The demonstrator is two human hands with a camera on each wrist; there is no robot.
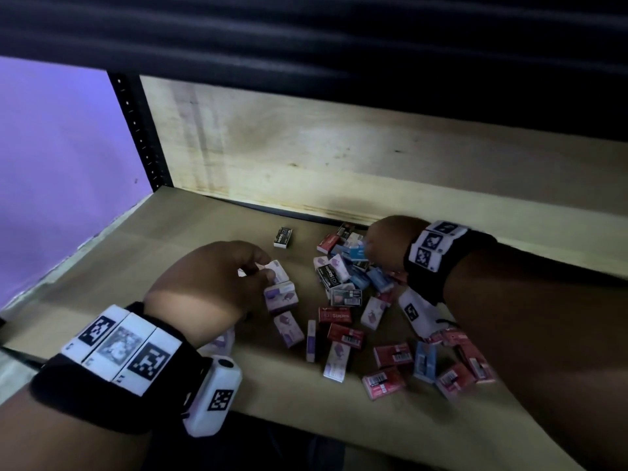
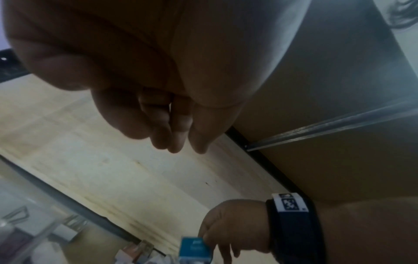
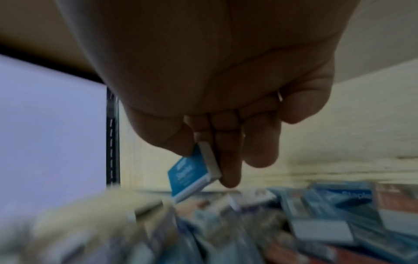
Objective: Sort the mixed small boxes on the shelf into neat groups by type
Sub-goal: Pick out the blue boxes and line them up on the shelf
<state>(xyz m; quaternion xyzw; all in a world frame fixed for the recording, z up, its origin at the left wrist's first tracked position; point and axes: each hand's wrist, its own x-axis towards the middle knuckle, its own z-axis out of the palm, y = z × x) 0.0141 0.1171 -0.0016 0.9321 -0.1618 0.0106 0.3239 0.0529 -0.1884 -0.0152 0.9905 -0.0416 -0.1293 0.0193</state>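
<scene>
Small boxes lie mixed on a wooden shelf [image 1: 190, 232]. My right hand [image 1: 368, 251] hovers over the back of the pile [image 1: 353, 277] and pinches a blue box [image 3: 192, 171] between thumb and fingers; the same blue box [image 2: 194, 250] shows in the left wrist view. My left hand [image 1: 268, 266] reaches to the top purple box [image 1: 278, 270] of a short row of purple boxes [image 1: 282, 295]. The left hand [image 2: 176, 142] in its wrist view has straight fingers lying together, with nothing between them and the thumb. One black box [image 1: 283, 237] lies apart at the back.
Red boxes [image 1: 345, 334] and pale blue boxes [image 1: 424, 362] are scattered at the front right. A wooden back panel [image 1: 339, 147] closes the shelf, with a black perforated post [image 1: 139, 130] and a purple wall [image 1: 51, 164] at the left. The shelf's left part is bare board.
</scene>
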